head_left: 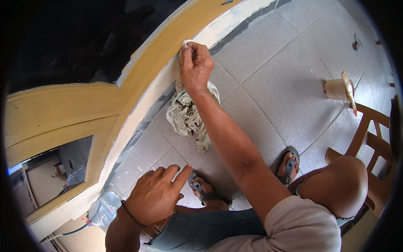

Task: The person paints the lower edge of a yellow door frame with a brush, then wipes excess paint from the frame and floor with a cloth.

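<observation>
My right hand [196, 65] is stretched out to the yellow-painted frame [157, 54], its fingers pinched on a pale, crumpled rag [184, 113]. One end of the rag sits under the fingertips against the frame's lower edge, where the yellow meets a white strip [161, 77]. The rest hangs down in a bunch below the wrist, over the floor. My left hand [155, 193], with a dark band at its wrist, hovers above my left foot. Its fingers are extended and slightly bent, and nothing is in them.
To the right, a whitish pot [335, 89] stands on the tiled floor [268, 80] with a paintbrush [349, 90] across its top. Close by is a brown wooden chair [365, 130]. A clear plastic bottle [104, 209] with a hose lies at lower left. Dark glass fills the upper left.
</observation>
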Motion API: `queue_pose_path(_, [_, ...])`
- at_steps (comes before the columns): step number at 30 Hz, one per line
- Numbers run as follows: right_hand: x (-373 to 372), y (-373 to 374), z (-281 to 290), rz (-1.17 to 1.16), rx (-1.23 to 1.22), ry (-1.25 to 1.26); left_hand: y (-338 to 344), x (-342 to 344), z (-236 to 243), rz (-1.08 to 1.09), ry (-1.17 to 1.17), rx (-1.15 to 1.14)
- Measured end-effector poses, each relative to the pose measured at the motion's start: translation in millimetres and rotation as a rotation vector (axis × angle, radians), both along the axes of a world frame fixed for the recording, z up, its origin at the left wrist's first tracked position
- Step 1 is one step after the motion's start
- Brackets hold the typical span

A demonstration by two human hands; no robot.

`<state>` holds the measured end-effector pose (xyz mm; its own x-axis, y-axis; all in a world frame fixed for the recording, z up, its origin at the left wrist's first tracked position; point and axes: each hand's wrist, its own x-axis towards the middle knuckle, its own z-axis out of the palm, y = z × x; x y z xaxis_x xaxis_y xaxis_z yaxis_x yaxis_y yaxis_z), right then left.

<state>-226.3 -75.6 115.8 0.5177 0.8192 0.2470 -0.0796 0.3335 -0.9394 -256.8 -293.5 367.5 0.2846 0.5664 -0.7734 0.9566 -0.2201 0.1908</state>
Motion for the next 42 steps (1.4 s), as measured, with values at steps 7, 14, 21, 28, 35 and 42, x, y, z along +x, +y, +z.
queue_pose_path(7, [26.5, 46.5, -1.0, -0.124, -0.005, 0.098, 7.4, -7.7, -15.8, 0.034, 0.075, -0.031])
queue_pose_path(14, [6.0, 22.5, 3.4, -0.12, 0.036, -0.021, 22.5, -13.6, -24.8, 0.081, 0.023, -0.021])
queue_pose_path(21, [9.4, 36.8, -1.0, -0.179, 0.007, 0.001, 21.2, -15.4, -29.1, 0.059, 0.023, -0.008])
queue_pose_path(28, [26.3, 53.6, 3.4, -0.225, 0.015, 0.018, 23.1, -14.6, -29.9, 0.06, 0.024, -0.027])
queue_pose_path(35, [-5.8, -3.1, 13.6, -0.095, -0.02, -0.024, 22.3, -11.2, -30.8, 0.05, 0.009, -0.022])
queue_pose_path(42, [24.1, 39.6, 10.2, -0.106, -0.048, 0.106, 19.2, -13.6, -28.3, 0.058, 0.023, -0.006])
